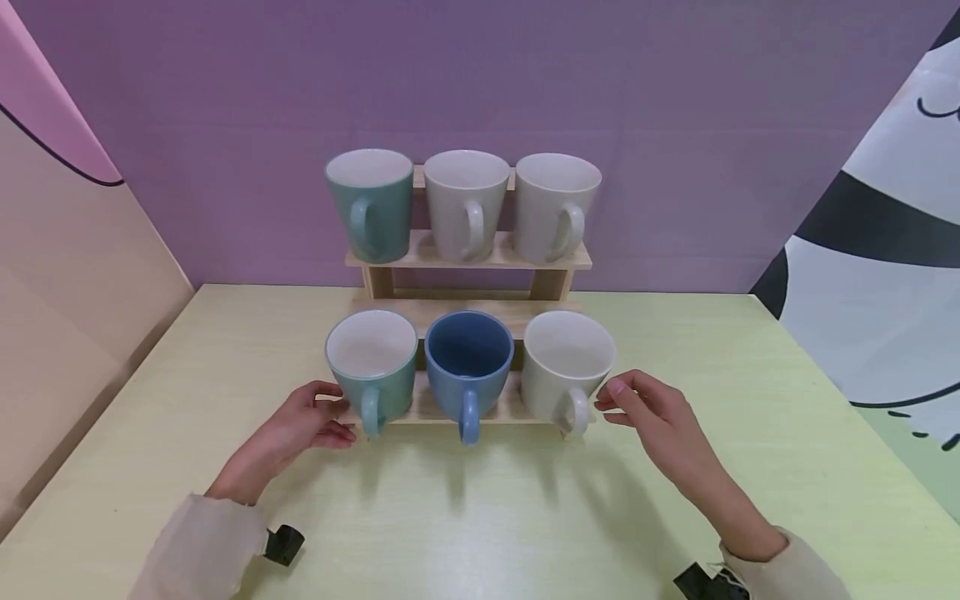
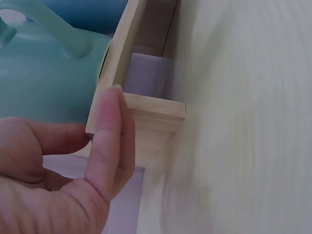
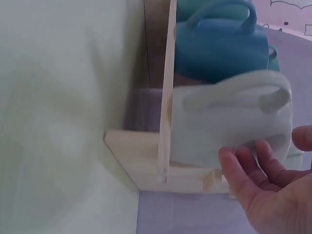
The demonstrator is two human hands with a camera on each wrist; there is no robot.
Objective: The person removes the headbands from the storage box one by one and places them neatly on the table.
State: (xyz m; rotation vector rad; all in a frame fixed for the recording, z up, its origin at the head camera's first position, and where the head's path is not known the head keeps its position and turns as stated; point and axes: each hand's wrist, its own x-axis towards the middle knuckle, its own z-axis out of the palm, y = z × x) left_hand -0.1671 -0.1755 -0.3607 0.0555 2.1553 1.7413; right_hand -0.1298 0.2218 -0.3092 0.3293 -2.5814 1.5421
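Observation:
My left hand [image 1: 303,421] is at the left end of the wooden rack [image 2: 102,97], its thumb and fingers pinching the end of the low front board. Just above those fingers stands a green mug [image 1: 375,371] with a white inside. A blue mug [image 1: 468,367] is in the middle of the same board, and a white mug [image 1: 562,367] at its right end. My right hand [image 1: 648,412] is beside the white mug, its loosely bent fingertips [image 3: 229,156] right at the mug's side. All three front handles point toward me.
On the upper board stand a teal mug [image 1: 375,208] and two white mugs, one in the middle [image 1: 457,208] and one at the right [image 1: 547,212]. The rack stands on a pale wooden table [image 1: 465,517] before a purple backdrop [image 1: 480,75].

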